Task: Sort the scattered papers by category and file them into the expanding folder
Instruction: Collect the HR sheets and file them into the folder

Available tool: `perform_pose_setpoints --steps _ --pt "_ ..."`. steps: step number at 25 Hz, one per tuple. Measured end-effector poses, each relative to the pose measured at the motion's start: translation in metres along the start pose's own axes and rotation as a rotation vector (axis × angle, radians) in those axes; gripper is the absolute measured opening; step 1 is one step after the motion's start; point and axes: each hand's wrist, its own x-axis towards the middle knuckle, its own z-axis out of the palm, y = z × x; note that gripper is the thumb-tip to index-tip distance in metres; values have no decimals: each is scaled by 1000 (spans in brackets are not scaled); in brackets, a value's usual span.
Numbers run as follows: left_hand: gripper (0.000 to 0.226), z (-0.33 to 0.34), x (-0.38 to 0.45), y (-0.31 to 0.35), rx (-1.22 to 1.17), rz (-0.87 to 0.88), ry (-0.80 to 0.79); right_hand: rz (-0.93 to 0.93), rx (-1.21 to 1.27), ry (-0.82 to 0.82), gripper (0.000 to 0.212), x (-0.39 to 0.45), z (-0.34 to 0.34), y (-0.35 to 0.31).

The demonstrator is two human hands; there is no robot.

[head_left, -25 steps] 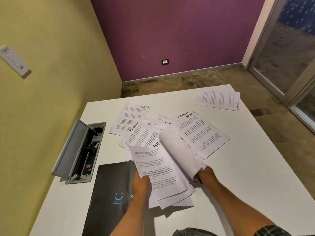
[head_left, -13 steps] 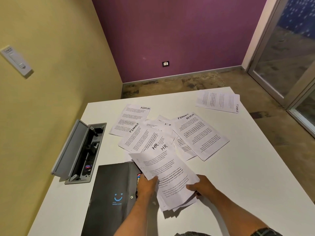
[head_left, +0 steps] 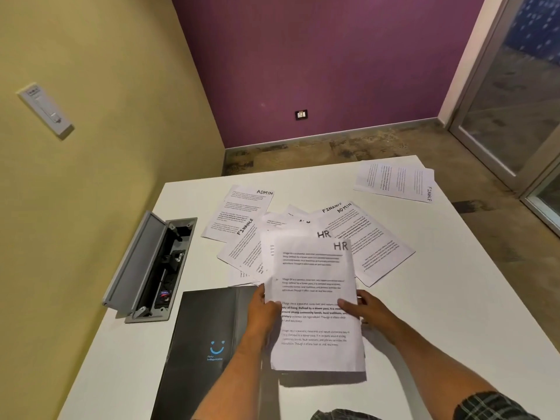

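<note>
The HR stack (head_left: 315,301), now squared, is being gripped by both hands (head_left: 263,310) (head_left: 368,310); bare desk (head_left: 454,298) is lying at three o'clock.

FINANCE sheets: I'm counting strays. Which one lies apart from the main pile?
The FINANCE sheet at the table's far right corner; the others overlap the central pile.

Both forearms are bare from wrist to elbow, and both hands, the left hand (head_left: 263,310) and the right hand (head_left: 368,310), are bare too. A dark, grey-checked plaid fabric sleeve (head_left: 497,406) covers the right upper arm, and more of the same checked cloth (head_left: 342,415) shows at the bottom edge.
</note>
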Motion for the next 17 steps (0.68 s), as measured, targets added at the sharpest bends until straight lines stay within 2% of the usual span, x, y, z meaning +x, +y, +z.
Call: perform_pose_setpoints --steps 3,7,8,10,14,17 --pt "51 -1 1 15 -11 -38 -115 -31 188 -134 59 7 0 -20" --pt "48 -2 7 20 -120 -56 -262 -121 292 -41 78 15 2 -40" --pt "48 0 9 20 -169 -51 -284 -142 322 -17 78 16 1 -44" --pt "50 5 11 23 -225 -41 -329 -179 358 -45 62 14 0 -52" --pt "43 19 14 35 -113 -30 -277 -170 111 -183 53 11 0 -63" --pt "38 29 17 46 -3 32 -184 -250 -79 -78 46 9 0 -75"
